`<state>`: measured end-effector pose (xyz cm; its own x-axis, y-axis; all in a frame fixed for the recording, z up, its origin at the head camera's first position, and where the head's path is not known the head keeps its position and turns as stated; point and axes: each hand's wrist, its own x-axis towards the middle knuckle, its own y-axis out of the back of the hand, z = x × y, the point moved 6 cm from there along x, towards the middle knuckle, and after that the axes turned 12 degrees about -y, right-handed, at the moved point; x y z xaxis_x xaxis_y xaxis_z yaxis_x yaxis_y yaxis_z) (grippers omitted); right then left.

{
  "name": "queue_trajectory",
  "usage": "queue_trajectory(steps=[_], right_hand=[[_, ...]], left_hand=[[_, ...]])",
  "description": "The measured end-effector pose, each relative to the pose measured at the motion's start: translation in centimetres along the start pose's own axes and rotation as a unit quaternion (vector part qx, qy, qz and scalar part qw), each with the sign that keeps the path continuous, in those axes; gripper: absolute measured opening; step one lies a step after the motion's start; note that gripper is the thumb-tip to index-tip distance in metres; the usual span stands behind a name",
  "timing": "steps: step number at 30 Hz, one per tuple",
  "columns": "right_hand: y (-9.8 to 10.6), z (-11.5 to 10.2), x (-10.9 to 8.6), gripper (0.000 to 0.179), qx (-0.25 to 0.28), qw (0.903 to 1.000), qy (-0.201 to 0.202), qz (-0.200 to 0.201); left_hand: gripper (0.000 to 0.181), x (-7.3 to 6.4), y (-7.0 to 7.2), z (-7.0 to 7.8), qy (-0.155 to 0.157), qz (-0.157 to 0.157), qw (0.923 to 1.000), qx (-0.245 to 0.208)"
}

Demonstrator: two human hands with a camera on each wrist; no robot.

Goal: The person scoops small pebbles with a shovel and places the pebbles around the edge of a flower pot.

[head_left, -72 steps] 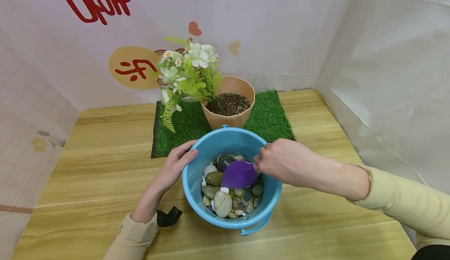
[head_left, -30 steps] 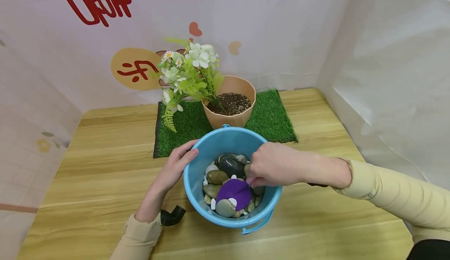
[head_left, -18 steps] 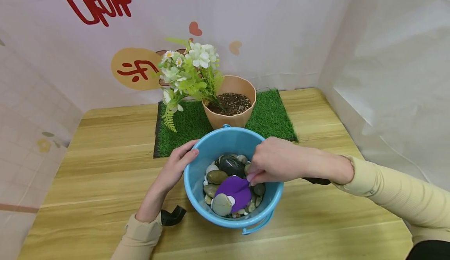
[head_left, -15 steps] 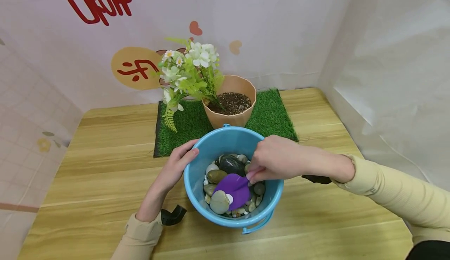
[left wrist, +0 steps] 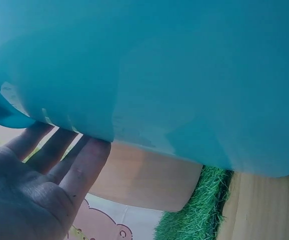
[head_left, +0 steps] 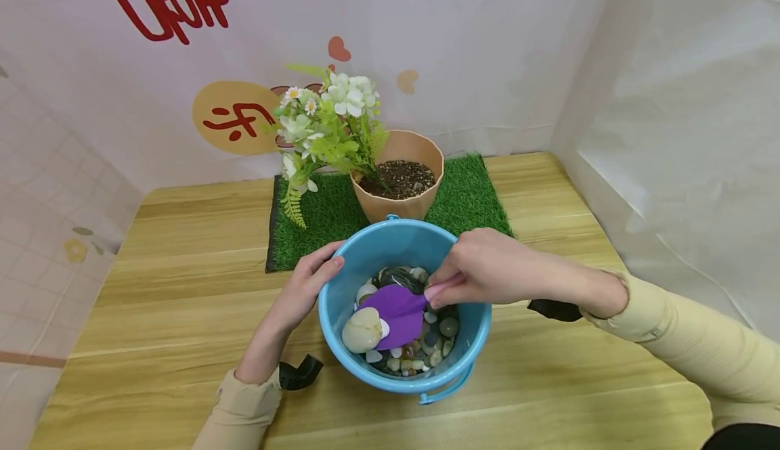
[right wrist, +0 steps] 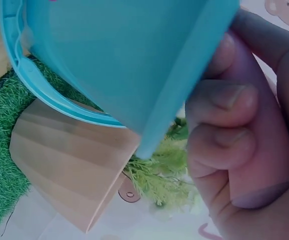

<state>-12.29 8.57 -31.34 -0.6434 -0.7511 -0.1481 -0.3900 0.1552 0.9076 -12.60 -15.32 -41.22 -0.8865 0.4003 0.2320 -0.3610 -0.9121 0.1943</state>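
On a wooden table (head_left: pixel 183 315) we have a blue bucket (head_left: pixel 390 247); our left hand (head_left: pixel 300 289), fingers extended, touches its side; our right hand (head_left: pixel 487 271) grips a purple shovel (head_left: pixel 399 311) inside it, a pale stone (head_left: pixel 361 330) against the blade.

stones (head_left: pixel 413 350), shovel (head_left: pixel 395 313) in bucket (head_left: pixel 393 241) | flowerpot (head_left: pixel 396 208) behind bucket, on mat (head_left: pixel 469 199) | mat on table (head_left: pixel 198 243)

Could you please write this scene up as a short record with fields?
Left hand: touches the blue bucket at its side
Right hand: grips the pink handle of the purple scoop
Scoop position: inside the bucket, pale stone at its front edge
Bucket contents: assorted stones
Behind bucket: peach pot with soil and white flowers
Under pot: green turf mat
Surface: wooden table
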Motion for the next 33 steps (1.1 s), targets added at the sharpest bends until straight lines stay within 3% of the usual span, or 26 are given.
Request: queue_trajectory(steps=[14,22,33], right_hand=[[0.5,1.1,-0.8,0.015,0.049,0.9981,-0.037,-0.007],[0.7,1.8,-1.2,0.013,0.069,0.9959,-0.059,0.010],[3.9,2.7,-2.6,0.016,0.076,0.9893,-0.114,0.051]], left_hand=[[0.050,-0.1,0.1,-0.2,0.000,0.006,1.0000,-0.003],[0.049,-0.1,0.0,-0.1,0.000,0.005,1.0000,-0.004],[0.049,0.0,0.0,-0.3,0.001,0.005,1.0000,-0.003]])
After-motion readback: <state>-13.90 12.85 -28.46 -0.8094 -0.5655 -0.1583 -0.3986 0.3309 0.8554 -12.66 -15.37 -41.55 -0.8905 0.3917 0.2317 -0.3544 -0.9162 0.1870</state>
